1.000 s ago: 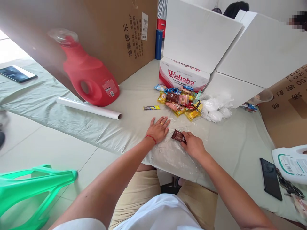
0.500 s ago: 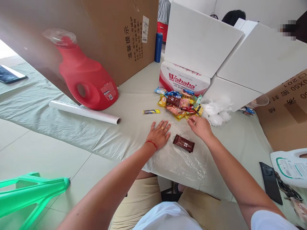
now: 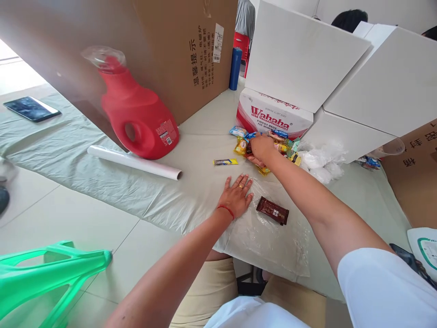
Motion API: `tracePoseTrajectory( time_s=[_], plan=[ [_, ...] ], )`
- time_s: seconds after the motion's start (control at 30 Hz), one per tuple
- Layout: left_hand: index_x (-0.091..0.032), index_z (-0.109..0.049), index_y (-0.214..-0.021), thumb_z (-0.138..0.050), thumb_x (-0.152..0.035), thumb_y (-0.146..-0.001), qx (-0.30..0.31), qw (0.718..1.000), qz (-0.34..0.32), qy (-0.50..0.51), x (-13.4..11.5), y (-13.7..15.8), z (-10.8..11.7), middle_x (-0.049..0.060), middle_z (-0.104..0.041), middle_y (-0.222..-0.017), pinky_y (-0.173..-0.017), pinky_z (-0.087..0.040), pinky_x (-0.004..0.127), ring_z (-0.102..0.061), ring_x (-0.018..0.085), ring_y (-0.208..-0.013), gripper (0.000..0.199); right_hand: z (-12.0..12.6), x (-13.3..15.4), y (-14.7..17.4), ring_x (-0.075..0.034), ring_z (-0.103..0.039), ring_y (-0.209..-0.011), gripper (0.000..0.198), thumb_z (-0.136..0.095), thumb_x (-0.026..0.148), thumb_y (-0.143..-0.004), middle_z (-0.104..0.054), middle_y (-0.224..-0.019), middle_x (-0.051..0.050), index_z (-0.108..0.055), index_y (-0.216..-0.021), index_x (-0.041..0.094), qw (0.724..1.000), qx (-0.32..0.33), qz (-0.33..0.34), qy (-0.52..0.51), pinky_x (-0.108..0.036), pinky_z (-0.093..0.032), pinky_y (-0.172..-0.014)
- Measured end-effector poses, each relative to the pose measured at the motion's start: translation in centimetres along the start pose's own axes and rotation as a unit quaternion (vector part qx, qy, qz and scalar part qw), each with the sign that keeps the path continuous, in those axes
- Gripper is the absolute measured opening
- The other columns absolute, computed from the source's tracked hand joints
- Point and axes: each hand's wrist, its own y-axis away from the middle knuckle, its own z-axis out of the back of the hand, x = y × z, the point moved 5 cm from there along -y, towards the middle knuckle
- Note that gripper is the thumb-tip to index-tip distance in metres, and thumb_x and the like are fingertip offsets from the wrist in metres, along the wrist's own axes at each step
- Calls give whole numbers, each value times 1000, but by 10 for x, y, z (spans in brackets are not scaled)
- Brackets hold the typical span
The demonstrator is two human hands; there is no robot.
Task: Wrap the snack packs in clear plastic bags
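Observation:
My left hand [image 3: 235,197] lies flat on the table with its fingers spread, at the left edge of a clear plastic bag [image 3: 273,248]. On that bag rests a dark brown wrapped snack bar [image 3: 272,211], just right of the hand. My right hand [image 3: 262,148] is down on a pile of colourful wrapped snacks [image 3: 241,146]. Its fingers point down into the pile and are mostly hidden, so whether they grip a pack does not show. Left of the pile, apart from it, lies a slim yellow and blue packet [image 3: 225,162].
A red detergent jug [image 3: 143,118] and a white roll [image 3: 136,162] are on the left, before a large cardboard box [image 3: 170,59]. Behind the snacks stand a Wahaha carton [image 3: 273,116] and white boxes [image 3: 303,54]. Crumpled clear plastic [image 3: 322,159] sits to their right.
My right hand has moved from the pile's near edge forward and left onto the snacks. The left hand stays flat on the table. The camera view has shifted a little.

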Motion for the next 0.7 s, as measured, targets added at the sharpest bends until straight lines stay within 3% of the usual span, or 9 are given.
tracePoseTrajectory(
  time_s=[0.17, 0.3, 0.37, 0.47, 0.6, 0.7],
  plan=[
    [-29, -36, -159, -18, -47, -105, -10, 1000, 2, -7, -1, 2, 7, 6, -25, -170, -126, -13, 62, -22, 26, -157, 60, 1, -1, 7, -33, -66, -111, 40, -65, 30, -92, -67, -122, -26, -65, -123, 5, 1000, -5, 13, -6, -40, -49, -92],
    [-26, -37, -159, -18, -45, -105, -20, 1000, 15, -4, -1, 2, 8, 6, -28, -169, -126, -13, 61, -24, 25, -156, 60, 17, -11, 22, -36, -64, -113, 40, -53, 25, -96, -65, -123, -30, -58, -128, 2, 999, -46, -7, -9, -41, -48, -89],
    [-24, -38, -158, -21, -45, -104, -17, 999, 28, -2, 0, 1, 5, 7, -30, -168, -127, -10, 60, -24, 24, -156, 59, 32, -26, 43, -35, -66, -106, 40, -51, 25, -96, -67, -120, -27, -58, -129, 5, 993, -102, -50, -33, -39, -48, -83],
    [-24, -39, -158, -24, -45, -104, -17, 999, 31, 2, 0, 1, 2, 7, -31, -168, -127, -8, 60, -25, 24, -156, 59, 45, -48, 98, -29, -68, -92, 40, -52, 33, -94, -73, -108, -16, -64, -128, 14, 975, -159, -79, -136, -33, -47, -74],
    [-25, -39, -158, -25, -45, -103, -26, 999, 28, 4, 1, 0, 1, 7, -32, -167, -126, -9, 61, -26, 27, -155, 59, 16, -48, 187, -20, -65, -69, 43, -60, 34, -88, -74, -83, -1, -69, -128, 24, 954, -18, -3, -298, -28, -44, -63],
    [-25, -39, -158, -27, -45, -103, -28, 999, 26, 3, 2, 0, 1, 8, -32, -167, -126, -10, 62, -26, 28, -155, 59, -16, -38, 236, -22, -70, -81, 44, -58, 32, -88, -77, -99, -2, -67, -131, 25, 951, 19, -11, -310, -29, -48, -69]
  ],
)
